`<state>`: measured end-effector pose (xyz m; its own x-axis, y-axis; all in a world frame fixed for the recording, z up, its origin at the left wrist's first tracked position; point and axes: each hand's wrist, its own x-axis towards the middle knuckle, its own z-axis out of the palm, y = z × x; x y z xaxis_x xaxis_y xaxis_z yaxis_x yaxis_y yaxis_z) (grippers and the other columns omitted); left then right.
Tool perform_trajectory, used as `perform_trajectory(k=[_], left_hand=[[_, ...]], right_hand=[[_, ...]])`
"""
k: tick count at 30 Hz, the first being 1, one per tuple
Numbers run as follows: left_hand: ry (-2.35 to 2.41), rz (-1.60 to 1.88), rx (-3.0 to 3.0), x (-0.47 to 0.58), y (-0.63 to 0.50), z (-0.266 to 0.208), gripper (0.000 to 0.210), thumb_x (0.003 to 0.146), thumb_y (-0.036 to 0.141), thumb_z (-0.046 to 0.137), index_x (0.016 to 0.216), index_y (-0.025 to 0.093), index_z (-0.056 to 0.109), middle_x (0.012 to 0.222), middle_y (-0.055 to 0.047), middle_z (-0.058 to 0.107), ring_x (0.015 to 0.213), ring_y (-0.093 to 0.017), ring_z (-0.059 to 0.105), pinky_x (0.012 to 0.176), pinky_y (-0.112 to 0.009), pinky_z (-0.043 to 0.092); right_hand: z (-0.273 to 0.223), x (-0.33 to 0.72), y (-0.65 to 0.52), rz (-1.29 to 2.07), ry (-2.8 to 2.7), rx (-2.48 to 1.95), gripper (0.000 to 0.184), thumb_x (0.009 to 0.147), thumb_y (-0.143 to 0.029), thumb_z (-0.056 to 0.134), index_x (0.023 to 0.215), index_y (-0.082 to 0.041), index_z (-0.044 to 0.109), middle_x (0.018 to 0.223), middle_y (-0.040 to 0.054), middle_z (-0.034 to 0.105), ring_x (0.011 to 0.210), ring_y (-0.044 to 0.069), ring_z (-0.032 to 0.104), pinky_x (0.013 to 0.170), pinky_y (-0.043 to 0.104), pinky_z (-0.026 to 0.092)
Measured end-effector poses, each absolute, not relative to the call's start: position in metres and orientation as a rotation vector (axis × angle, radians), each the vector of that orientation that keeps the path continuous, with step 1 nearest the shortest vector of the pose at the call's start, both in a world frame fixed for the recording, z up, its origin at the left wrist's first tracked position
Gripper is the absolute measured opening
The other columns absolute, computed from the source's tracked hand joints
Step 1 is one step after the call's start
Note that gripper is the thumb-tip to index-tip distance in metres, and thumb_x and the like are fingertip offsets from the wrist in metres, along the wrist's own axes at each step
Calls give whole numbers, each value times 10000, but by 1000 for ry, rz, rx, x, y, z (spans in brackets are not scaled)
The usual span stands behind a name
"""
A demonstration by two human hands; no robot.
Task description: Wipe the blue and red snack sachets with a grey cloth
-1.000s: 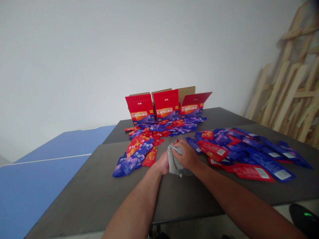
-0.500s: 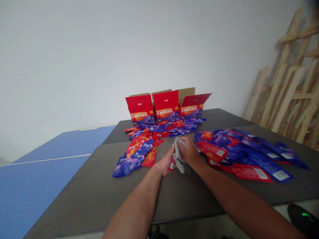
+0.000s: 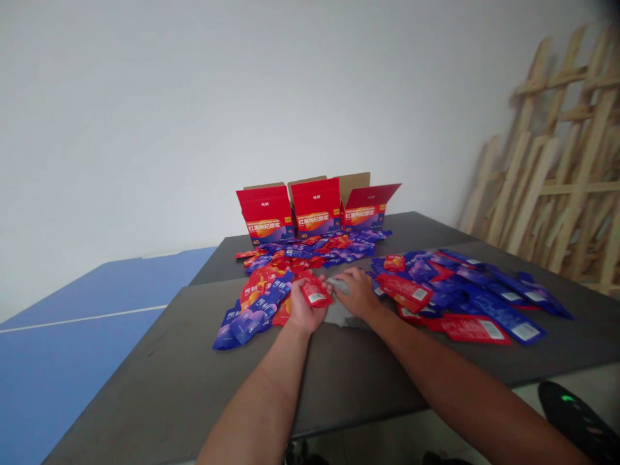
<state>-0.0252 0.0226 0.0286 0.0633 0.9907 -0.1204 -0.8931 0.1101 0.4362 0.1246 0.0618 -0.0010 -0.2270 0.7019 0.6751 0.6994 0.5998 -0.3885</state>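
Note:
My left hand (image 3: pixel 304 308) is closed on a red sachet (image 3: pixel 314 292), whose white label faces up. Close beside it, my right hand (image 3: pixel 359 294) grips a grey cloth (image 3: pixel 340 285); part of the cloth hangs below onto the table. Just left of my left hand lies a small heap of blue and red sachets (image 3: pixel 259 309). To the right of my right hand spreads a larger pile of blue and red sachets (image 3: pixel 450 287).
Three open red boxes (image 3: pixel 316 213) stand in a row at the back of the dark table (image 3: pixel 194 387). More sachets (image 3: pixel 310 248) lie scattered before them. A blue table (image 3: pixel 97 336) adjoins on the left, and wooden frames (image 3: pixel 557 174) lean against the wall at right.
The red sachet in my left hand has turned so its label shows. My right hand and the cloth have drawn slightly away from it. The view has shifted a little.

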Motion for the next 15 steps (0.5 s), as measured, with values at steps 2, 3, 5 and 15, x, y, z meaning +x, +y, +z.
perform_trajectory(k=[2, 3, 5, 15], left_hand=[[494, 1474, 264, -22, 25, 26, 212, 759, 325, 491, 869, 170, 584, 819, -63, 628, 764, -179, 624, 684, -305, 515], [515, 1470, 277, -20, 25, 24, 209, 758, 329, 492, 852, 168, 586, 819, -62, 634, 787, -188, 629, 704, -313, 515], [546, 1440, 323, -15, 25, 22, 201, 751, 346, 500, 784, 165, 581, 770, -52, 630, 791, -191, 630, 736, -313, 510], [601, 1436, 755, 2, 27, 3, 382, 882, 483, 453, 1140, 218, 549, 899, -26, 654, 959, -150, 601, 925, -253, 397]], right_hand=[[5, 119, 50, -39, -2062, -989, 400, 742, -241, 628, 1142, -233, 617, 1133, 97, 543, 1059, 258, 490, 936, 433, 372], [8, 117, 45, -40, -2126, -912, 473, 727, -206, 620, 1198, -234, 585, 1180, 100, 527, 1096, 262, 476, 963, 438, 361], [12, 113, 36, -19, -2249, -766, 569, 712, -165, 600, 1273, -235, 530, 1246, 100, 508, 1149, 264, 456, 997, 445, 351], [18, 132, 56, 40, -2073, -793, 500, 848, -101, 363, 1315, -222, 493, 1286, 84, 555, 1191, 201, 503, 1012, 416, 418]])
